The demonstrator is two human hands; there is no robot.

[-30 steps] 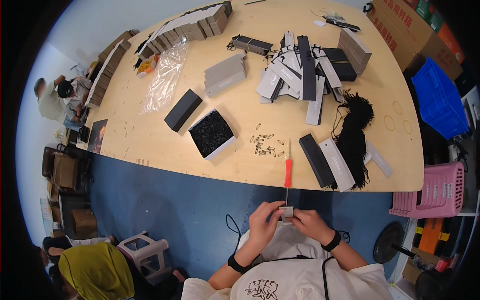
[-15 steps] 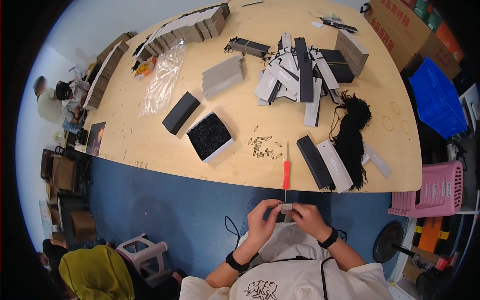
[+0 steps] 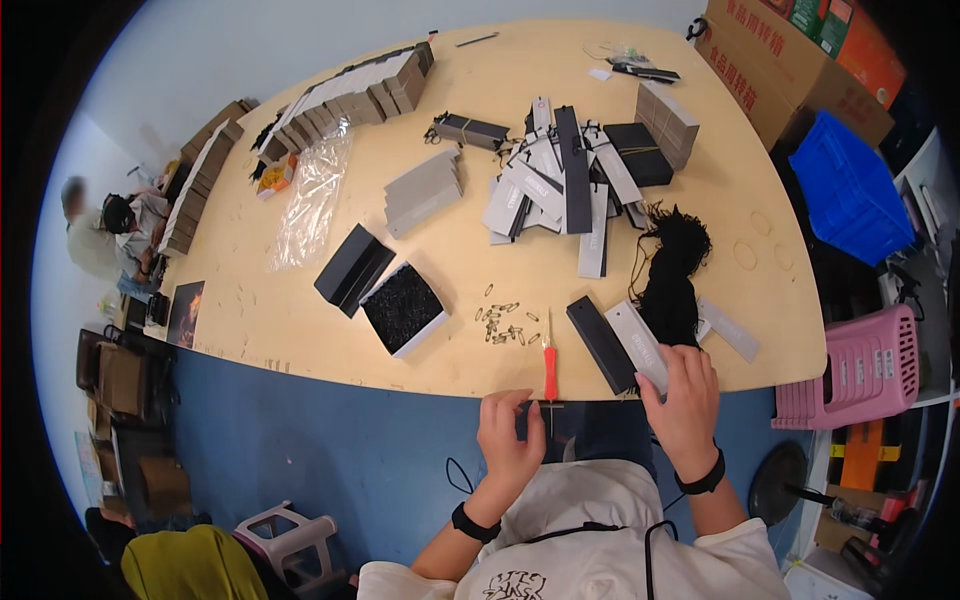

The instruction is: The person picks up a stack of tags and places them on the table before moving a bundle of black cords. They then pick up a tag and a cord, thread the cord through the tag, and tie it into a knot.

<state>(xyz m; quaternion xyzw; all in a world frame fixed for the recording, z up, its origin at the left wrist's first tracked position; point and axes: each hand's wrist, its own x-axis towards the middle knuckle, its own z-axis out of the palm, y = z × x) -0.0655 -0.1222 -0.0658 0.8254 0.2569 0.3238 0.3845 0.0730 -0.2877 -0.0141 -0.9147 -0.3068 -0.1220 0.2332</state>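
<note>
My right hand (image 3: 686, 410) has its fingers and thumb around the near end of a stack of light grey hang tags (image 3: 636, 340) at the table's front edge. Alongside lies a stack of black tags (image 3: 600, 345). My left hand (image 3: 510, 435) is held at the table edge, thumb and forefinger apart, with nothing visible between them. Just right of it a red-handled pointed tool (image 3: 550, 370) lies with its tip away from me. A short thin bar shows below its handle. Small metal pins (image 3: 500, 322) are scattered beyond.
Black cords (image 3: 672, 270) lie behind the tag stacks. A white box of small black pieces (image 3: 405, 312) stands left of the pins. Farther back are a tag pile (image 3: 545, 185) and stacked grey tags (image 3: 425, 192). A pink basket (image 3: 860, 370) and blue crate (image 3: 850, 195) stand right.
My hands have parted from the small grey piece they held together. The right one has reached forward and right to the grey tags. The black block beside the white box now looks opened out.
</note>
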